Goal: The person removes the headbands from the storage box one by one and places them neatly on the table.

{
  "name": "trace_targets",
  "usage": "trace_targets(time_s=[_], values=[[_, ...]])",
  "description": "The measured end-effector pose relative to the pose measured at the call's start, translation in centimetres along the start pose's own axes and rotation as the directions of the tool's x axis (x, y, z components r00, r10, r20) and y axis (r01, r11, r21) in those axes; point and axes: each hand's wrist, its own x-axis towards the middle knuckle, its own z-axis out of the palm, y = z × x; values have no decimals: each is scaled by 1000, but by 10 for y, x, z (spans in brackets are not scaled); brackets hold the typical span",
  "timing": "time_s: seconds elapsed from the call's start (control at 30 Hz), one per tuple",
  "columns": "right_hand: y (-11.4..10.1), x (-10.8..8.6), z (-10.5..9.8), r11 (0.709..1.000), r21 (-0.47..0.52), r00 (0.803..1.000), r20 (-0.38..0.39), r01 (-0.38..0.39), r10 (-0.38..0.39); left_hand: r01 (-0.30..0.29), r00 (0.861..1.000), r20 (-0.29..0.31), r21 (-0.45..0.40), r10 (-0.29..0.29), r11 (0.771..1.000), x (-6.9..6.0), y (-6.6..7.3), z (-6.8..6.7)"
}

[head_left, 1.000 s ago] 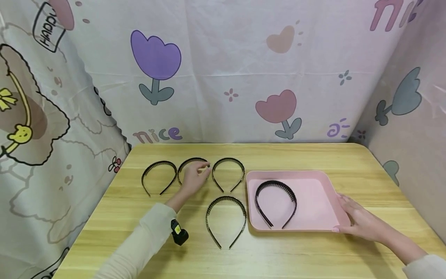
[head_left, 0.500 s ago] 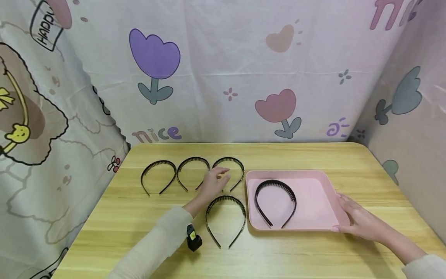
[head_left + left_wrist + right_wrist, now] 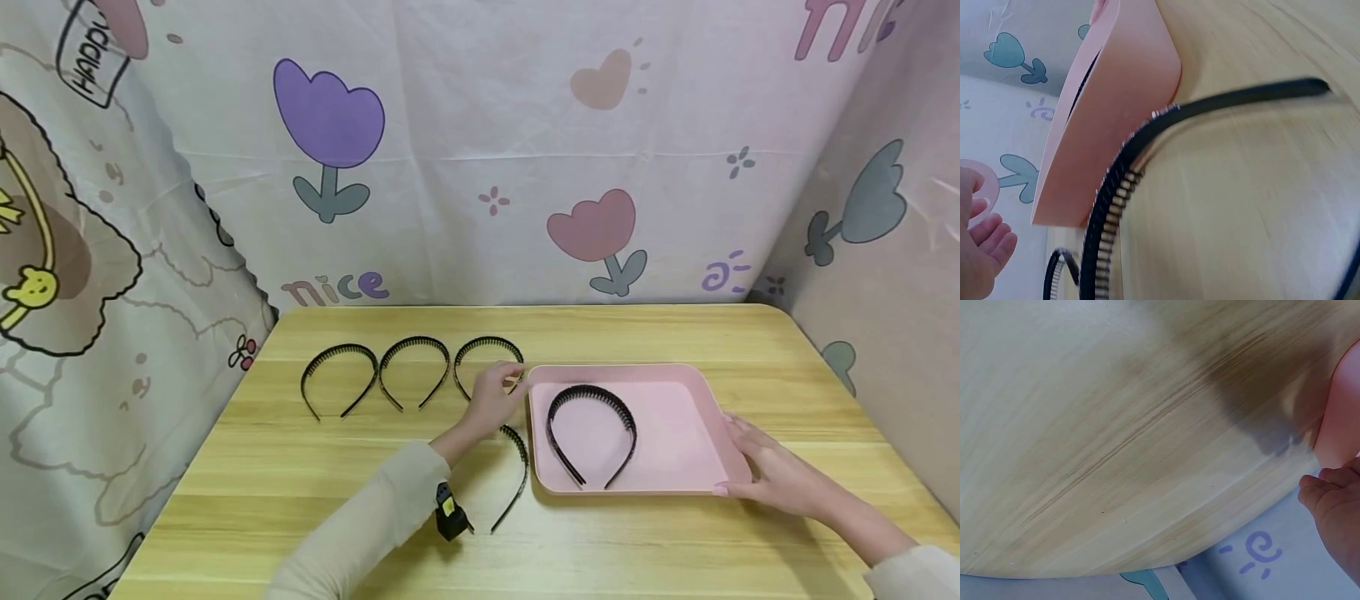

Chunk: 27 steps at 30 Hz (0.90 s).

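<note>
In the head view, my left hand hovers empty with bent fingers between the third back-row black headband and the pink tray's left rim. My forearm and hand partly cover a nearer headband. The left wrist view shows that hand with loosely bent fingers, the tray wall and a toothed headband. At the tray's right end, my right hand grips the side, thumb by the front corner; in its wrist view the hand meets the tray. Inside the tray lies black headband material, possibly stacked.
Two more black headbands, the left one and the middle one, lie in the back row on the wooden table. A printed cloth hangs behind the table and along both sides.
My left hand has moved right, from over the middle back headband past the third one to beside the tray, holding nothing. The right hand and tray stay in place.
</note>
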Motion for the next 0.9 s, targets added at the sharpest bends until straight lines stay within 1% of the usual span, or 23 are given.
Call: trace_targets(time_s=[0.1, 0.2, 0.37, 0.47, 0.53, 0.63, 0.7, 0.77, 0.9], values=[[0, 1, 0, 1000, -4, 1000, -7, 7, -7, -6, 1000, -2, 2, 6, 1000, 3, 4, 7], [0, 2, -1, 1000, -4, 1000, -5, 11, -11, 2, 1000, 1, 9, -2, 1000, 7, 7, 14], [0, 2, -2, 1000, 0, 1000, 11, -13, 13, 11, 999, 38, 18, -12, 1000, 13, 11, 30], [-1, 1, -2, 1000, 6, 999, 17, -29, 29, 0, 998, 57, 28, -2, 1000, 15, 12, 40], [-1, 0, -2, 999, 7, 999, 16, -31, 31, -25, 998, 63, 46, 22, 999, 16, 14, 44], [-1, 0, -2, 1000, 16, 1000, 10, -27, 27, -40, 997, 67, 79, 35, 996, 17, 18, 49], [-2, 0, -2, 1000, 14, 1000, 9, -27, 27, -33, 997, 70, 93, 26, 995, 18, 20, 52], [-2, 1, -1, 999, 13, 999, 9, -32, 32, -13, 997, 77, 116, 4, 993, 18, 20, 56], [-2, 1, -2, 999, 6, 999, 9, -37, 37, -10, 997, 73, 183, -3, 983, 20, 18, 64]])
